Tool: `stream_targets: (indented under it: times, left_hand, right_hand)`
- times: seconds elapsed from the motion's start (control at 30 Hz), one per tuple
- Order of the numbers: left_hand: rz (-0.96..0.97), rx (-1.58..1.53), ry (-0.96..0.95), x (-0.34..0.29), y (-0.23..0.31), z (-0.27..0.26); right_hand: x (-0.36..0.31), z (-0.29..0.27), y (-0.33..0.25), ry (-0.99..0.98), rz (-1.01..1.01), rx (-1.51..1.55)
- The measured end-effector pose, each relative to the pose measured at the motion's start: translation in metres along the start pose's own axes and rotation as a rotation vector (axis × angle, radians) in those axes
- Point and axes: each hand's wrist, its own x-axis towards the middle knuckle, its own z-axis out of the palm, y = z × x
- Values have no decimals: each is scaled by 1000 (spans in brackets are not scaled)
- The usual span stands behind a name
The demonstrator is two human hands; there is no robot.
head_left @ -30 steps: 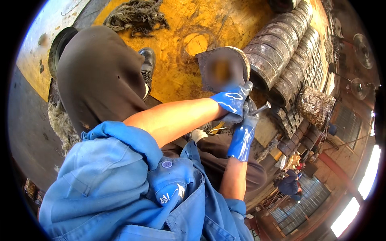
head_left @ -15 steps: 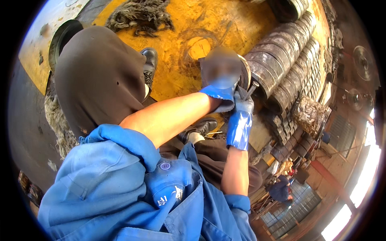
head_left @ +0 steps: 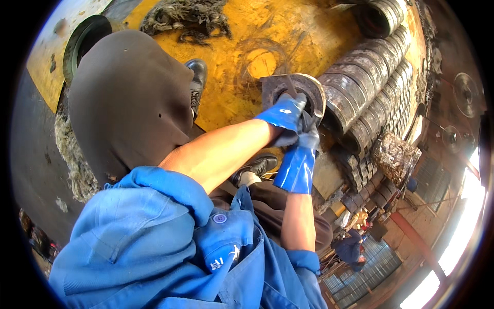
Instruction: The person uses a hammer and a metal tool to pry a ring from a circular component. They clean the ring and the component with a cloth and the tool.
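Gripping a round metal part (head_left: 293, 92) w/ both hands, both in blue rubber gloves. Left hand (head_left: 284, 112) closed over lower edge of part, fingers curled onto its face. Right hand (head_left: 307, 138) just below and touching left, wrapped around something dark under the part; can't tell what exactly. Part held at end of a long row of similar dark metal rings (head_left: 370, 87), nearly touching the nearest one. Standing on yellow floor plate (head_left: 242, 31), black shoes (head_left: 256, 167) visible below arms. Tangle of rope or fibre scrap (head_left: 185, 15) lying at top. Large dark rounded cover (head_left: 128, 103) at left, near a tyre-like ring (head_left: 82, 41). Blue work jacket (head_left: 154, 247) filling lower view.
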Motion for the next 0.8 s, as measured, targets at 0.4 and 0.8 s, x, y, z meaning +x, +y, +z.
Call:
stream_targets:
  times: [0.4,0.8]
  left_hand:
    - [-431,-649,-37,28,-60,-2]
    - [-567,-700,-38,-8,-52,-3]
  right_hand:
    - [-32,22,14,195,-201,-1224]
    - [-51,35,9,187,71,-1055]
